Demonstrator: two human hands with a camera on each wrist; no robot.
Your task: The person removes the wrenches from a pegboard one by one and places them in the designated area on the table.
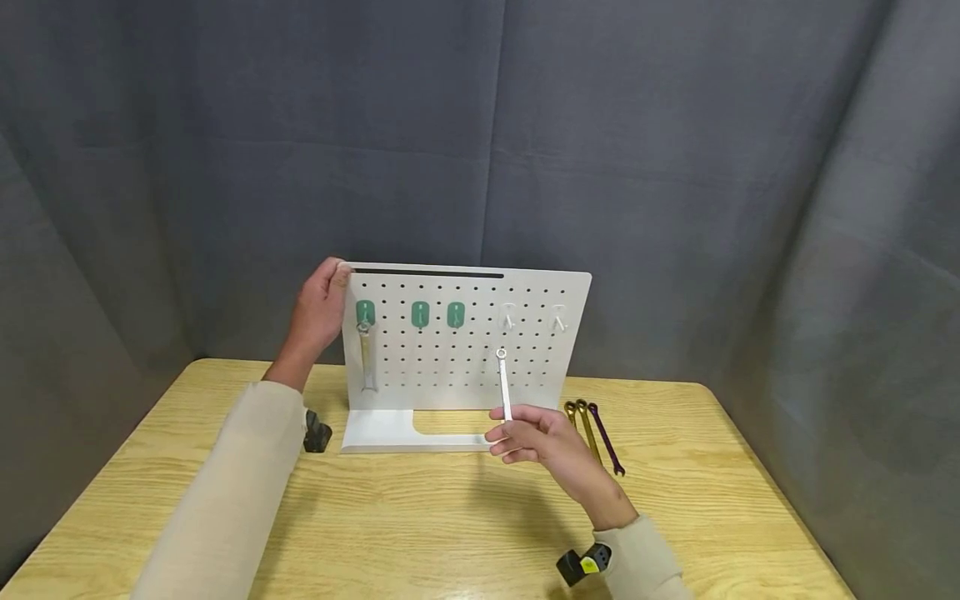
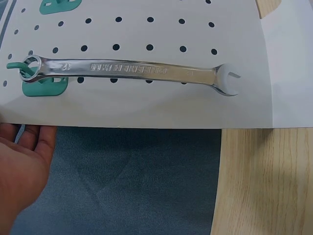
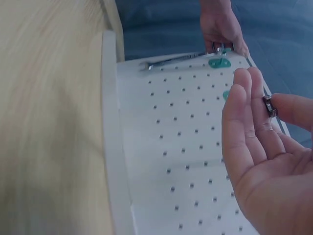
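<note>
A white pegboard (image 1: 465, 400) stands upright on the table. At its upper left corner my left hand (image 1: 318, 304) grips the edge, also seen beside the board in the left wrist view. A silver combination wrench (image 2: 132, 71) hangs by its ring end from a green hook (image 2: 46, 87) near that hand. In front of the board, my right hand (image 1: 543, 442) pinches a second silver wrench (image 1: 503, 379) between thumb and fingers, ring end up and below the clear hooks (image 1: 507, 317). The right wrist view shows only this wrench's dark end (image 3: 270, 106) at the fingertips.
Two bare green hooks (image 1: 420, 314) sit left of the clear ones. Right of the board lie two gold wrenches (image 1: 588, 429) and a purple wrench (image 1: 606, 440) on the wooden table (image 1: 375, 517). Grey curtains (image 1: 637, 167) surround the table.
</note>
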